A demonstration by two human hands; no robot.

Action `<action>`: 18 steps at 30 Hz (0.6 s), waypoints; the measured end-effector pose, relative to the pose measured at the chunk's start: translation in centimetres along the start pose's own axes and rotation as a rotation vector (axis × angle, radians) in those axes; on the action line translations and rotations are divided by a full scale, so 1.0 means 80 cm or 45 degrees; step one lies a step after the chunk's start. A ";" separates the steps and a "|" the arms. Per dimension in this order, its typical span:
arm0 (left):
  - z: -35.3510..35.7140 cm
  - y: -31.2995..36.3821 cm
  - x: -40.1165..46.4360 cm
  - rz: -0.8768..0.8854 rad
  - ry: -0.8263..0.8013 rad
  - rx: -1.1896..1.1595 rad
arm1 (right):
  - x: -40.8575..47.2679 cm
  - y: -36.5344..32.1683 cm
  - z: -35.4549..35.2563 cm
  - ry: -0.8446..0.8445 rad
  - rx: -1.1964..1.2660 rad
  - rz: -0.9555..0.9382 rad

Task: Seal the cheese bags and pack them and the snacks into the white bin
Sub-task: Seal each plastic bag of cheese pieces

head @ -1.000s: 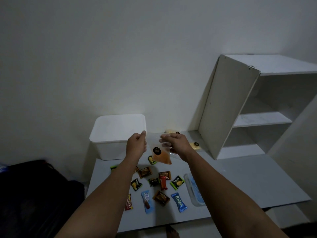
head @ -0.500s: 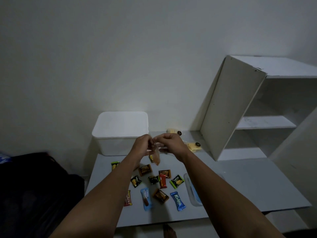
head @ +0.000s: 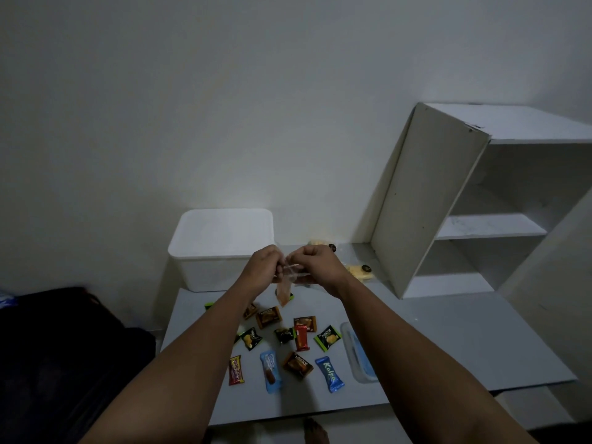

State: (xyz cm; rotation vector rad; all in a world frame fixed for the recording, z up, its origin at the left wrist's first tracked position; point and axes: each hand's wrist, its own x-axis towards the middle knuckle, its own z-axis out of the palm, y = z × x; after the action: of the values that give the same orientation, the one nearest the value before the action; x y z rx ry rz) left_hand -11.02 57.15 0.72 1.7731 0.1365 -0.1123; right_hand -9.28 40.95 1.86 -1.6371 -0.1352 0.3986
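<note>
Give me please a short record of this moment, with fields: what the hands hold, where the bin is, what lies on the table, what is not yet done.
hands: left hand and right hand both pinch the top of a clear cheese bag above the table
bin: white bin at the far left of the grey table, lid on
snacks: wrapped snacks scattered on the table
other cheese: two more cheese bags behind the right hand
not yet done: nothing visibly packed

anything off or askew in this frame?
Yes: the white shelf unit right of the white bin stands tilted, its side panel leaning toward the wall. Snack packets lie scattered on the table, none torn that I can see. Nothing spilled.
</note>
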 end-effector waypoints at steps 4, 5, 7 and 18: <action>0.002 0.007 0.003 0.048 -0.091 0.092 | 0.001 -0.002 -0.004 0.019 0.042 -0.010; 0.002 0.009 0.004 0.049 -0.120 0.090 | 0.003 -0.001 -0.005 0.023 0.049 -0.011; 0.000 0.014 0.004 0.037 -0.161 0.081 | 0.006 0.000 -0.008 0.017 0.064 -0.005; -0.006 0.031 0.005 0.142 -0.174 0.208 | 0.005 -0.005 -0.006 -0.029 0.091 0.017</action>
State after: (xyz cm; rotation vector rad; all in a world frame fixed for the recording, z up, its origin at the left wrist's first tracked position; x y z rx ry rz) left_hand -10.28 57.16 3.14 1.9254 -0.0722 -0.1672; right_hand -8.67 40.70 2.22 -1.5640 -0.1262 0.4277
